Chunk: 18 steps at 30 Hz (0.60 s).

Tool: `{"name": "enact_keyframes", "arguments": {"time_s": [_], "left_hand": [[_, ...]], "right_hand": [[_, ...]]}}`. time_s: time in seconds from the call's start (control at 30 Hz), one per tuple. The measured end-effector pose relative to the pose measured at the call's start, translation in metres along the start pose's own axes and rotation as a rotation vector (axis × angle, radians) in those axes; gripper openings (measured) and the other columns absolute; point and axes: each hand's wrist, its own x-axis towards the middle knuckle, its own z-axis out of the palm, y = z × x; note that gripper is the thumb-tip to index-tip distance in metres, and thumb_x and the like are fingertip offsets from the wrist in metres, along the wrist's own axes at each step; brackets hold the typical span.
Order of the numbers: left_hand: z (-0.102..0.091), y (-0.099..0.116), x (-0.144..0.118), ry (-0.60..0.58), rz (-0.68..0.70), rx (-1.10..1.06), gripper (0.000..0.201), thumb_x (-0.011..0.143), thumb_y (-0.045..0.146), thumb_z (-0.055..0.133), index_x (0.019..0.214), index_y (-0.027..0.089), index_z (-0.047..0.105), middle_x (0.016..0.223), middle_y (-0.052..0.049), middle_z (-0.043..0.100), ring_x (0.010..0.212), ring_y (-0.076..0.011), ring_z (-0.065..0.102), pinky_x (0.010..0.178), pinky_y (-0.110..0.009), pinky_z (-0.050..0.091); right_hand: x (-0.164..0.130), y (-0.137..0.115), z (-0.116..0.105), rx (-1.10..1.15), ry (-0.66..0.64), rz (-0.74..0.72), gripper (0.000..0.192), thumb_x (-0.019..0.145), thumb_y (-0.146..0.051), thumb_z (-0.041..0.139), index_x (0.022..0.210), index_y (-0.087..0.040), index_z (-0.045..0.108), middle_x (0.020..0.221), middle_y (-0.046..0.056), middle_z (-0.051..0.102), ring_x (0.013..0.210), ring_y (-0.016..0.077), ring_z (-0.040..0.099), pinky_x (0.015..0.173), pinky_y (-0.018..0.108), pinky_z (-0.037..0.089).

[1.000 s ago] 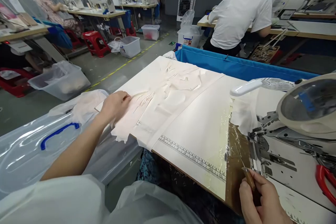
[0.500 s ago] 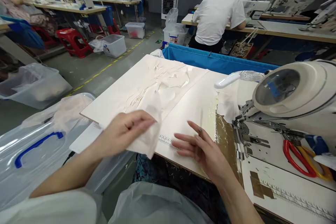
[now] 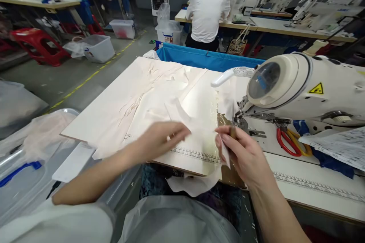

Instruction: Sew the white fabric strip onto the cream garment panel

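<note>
A thin, pale pink fabric piece (image 3: pixel 178 111) stretches between my hands, partly blurred, and its lower part droops over the front table edge. My left hand (image 3: pixel 159 139) is closed, fingertips pressed together at the fabric. Between thumb and fingers, my right hand (image 3: pixel 242 150) pinches the other end. A small brownish object (image 3: pixel 233 133) shows at the right fingers; its kind is unclear. Behind my hands, more pale fabric pieces (image 3: pixel 125 102) lie spread on the white tabletop (image 3: pixel 91 115). The sewing machine (image 3: pixel 288 79) stands to the right of my right hand.
Red- and yellow-handled scissors (image 3: pixel 288 142) lie by the machine. A printed ruler tape (image 3: pixel 196 154) runs along the front edge. Blue cloth (image 3: pixel 211 60) borders the table's back. A clear bin (image 3: pixel 25 186) stands at left. Further back sits a person (image 3: pixel 208 15) in white.
My right hand was open and is now closed on the fabric. The fabric has moved right, away from the pile. The view has swung right, showing more of the machine.
</note>
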Motion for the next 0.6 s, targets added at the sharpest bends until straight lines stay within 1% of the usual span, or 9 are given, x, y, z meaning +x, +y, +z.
{"name": "enact_keyframes", "arguments": {"time_s": [0.03,0.07,0.1,0.17,0.23,0.27,0.4,0.5,0.6], "left_hand": [[-0.002,-0.011,0.005,0.063,-0.035,0.082,0.027,0.103,0.032,0.044,0.096,0.018,0.066,0.081,-0.002,0.072,0.071,-0.0138,0.067,0.064,-0.023,0.050],[0.000,-0.021,0.009,0.079,-0.043,0.146,0.027,0.102,0.031,0.044,0.096,0.017,0.067,0.083,-0.003,0.072,0.073,-0.0147,0.067,0.065,-0.024,0.051],[0.006,-0.029,0.013,0.047,-0.018,0.188,0.027,0.102,0.029,0.043,0.097,0.017,0.067,0.087,-0.005,0.073,0.077,-0.0157,0.068,0.067,-0.025,0.052],[0.026,-0.037,0.019,-0.084,0.096,0.258,0.029,0.102,0.025,0.042,0.099,0.015,0.068,0.097,-0.008,0.074,0.088,-0.0185,0.068,0.075,-0.029,0.055],[0.049,-0.033,0.022,-0.189,0.208,0.367,0.031,0.102,0.022,0.039,0.103,0.013,0.069,0.109,-0.012,0.072,0.100,-0.0218,0.066,0.084,-0.034,0.056],[0.059,-0.029,0.024,-0.214,0.235,0.448,0.032,0.102,0.021,0.038,0.108,0.012,0.068,0.117,-0.014,0.071,0.105,-0.0239,0.064,0.086,-0.037,0.055],[0.083,-0.017,0.038,-0.256,0.191,0.728,0.043,0.103,0.026,0.035,0.133,0.003,0.055,0.141,-0.022,0.056,0.121,-0.0335,0.056,0.092,-0.046,0.051],[0.095,-0.015,0.055,-0.297,0.130,0.751,0.058,0.102,0.042,0.038,0.142,0.000,0.046,0.149,-0.025,0.045,0.135,-0.0386,0.045,0.104,-0.053,0.043],[0.108,-0.010,0.070,-0.364,0.136,0.711,0.072,0.101,0.056,0.036,0.148,0.002,0.039,0.156,-0.024,0.036,0.146,-0.0384,0.033,0.116,-0.059,0.030]], "right_hand": [[-0.016,0.004,-0.015,-0.031,0.022,0.046,0.025,0.087,-0.043,0.071,0.099,-0.021,0.065,0.073,-0.002,0.062,0.052,0.0099,0.052,0.046,0.022,0.042],[-0.032,0.009,-0.027,-0.058,0.048,0.093,0.027,0.088,-0.045,0.070,0.100,-0.021,0.065,0.073,-0.002,0.061,0.051,0.0099,0.050,0.046,0.023,0.041],[-0.047,0.015,-0.037,-0.083,0.063,0.133,0.028,0.089,-0.046,0.069,0.101,-0.021,0.064,0.073,-0.001,0.061,0.050,0.0097,0.049,0.045,0.023,0.039],[-0.074,0.026,-0.050,-0.131,0.101,0.179,0.032,0.090,-0.050,0.067,0.101,-0.020,0.064,0.070,-0.001,0.060,0.049,0.0092,0.044,0.044,0.022,0.035],[-0.097,0.035,-0.054,-0.189,0.140,0.207,0.034,0.090,-0.053,0.065,0.100,-0.020,0.065,0.067,-0.001,0.059,0.049,0.0099,0.043,0.044,0.022,0.032],[-0.108,0.038,-0.054,-0.217,0.162,0.215,0.035,0.090,-0.054,0.064,0.099,-0.020,0.066,0.066,-0.001,0.059,0.050,0.0106,0.043,0.045,0.022,0.032],[-0.144,0.044,-0.055,-0.313,0.252,0.215,0.035,0.093,-0.054,0.059,0.092,-0.021,0.068,0.064,0.000,0.059,0.060,0.0153,0.052,0.055,0.024,0.041],[-0.165,0.046,-0.063,-0.384,0.242,0.222,0.034,0.095,-0.053,0.055,0.091,-0.022,0.069,0.066,0.002,0.062,0.061,0.0167,0.057,0.058,0.025,0.046],[-0.183,0.047,-0.074,-0.417,0.231,0.222,0.031,0.096,-0.050,0.055,0.092,-0.023,0.070,0.066,0.002,0.063,0.062,0.0162,0.061,0.059,0.022,0.050]]}}
